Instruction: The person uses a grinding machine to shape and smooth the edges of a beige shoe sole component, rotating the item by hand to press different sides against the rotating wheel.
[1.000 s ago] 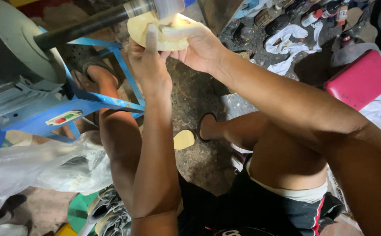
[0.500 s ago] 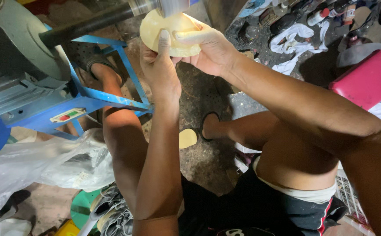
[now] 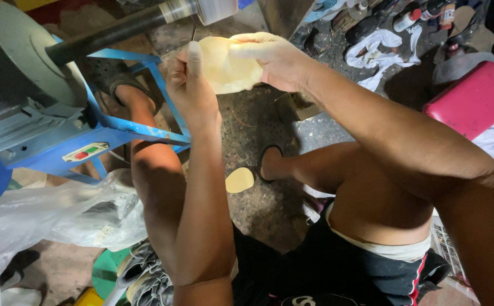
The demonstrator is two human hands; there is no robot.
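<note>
Compared with half a second ago, the pale yellow sole piece (image 3: 230, 71) sits slightly lower and farther right under the grey roller (image 3: 216, 10) at the end of the black machine shaft (image 3: 111, 31); a second ago it was pressed up closer to that roller. Both hands keep their grip. The left hand (image 3: 193, 85) is clamped on the piece's left edge, thumb lying up along it, and the right hand (image 3: 275, 59) is closed over its far right edge with the fingers curled across the top. The piece is held in the air, just below the roller and apart from it.

Under the hands lies a rough, dark concrete floor (image 3: 258, 136), where a second small yellow sole piece (image 3: 239, 180) rests near the person's right foot. To the left stands the blue machine frame (image 3: 122, 127), with a crumpled clear plastic bag (image 3: 48, 218) in front of it. On the far right are a pink stool (image 3: 473, 99), white rags (image 3: 380, 51) and several small bottles (image 3: 408, 20)
</note>
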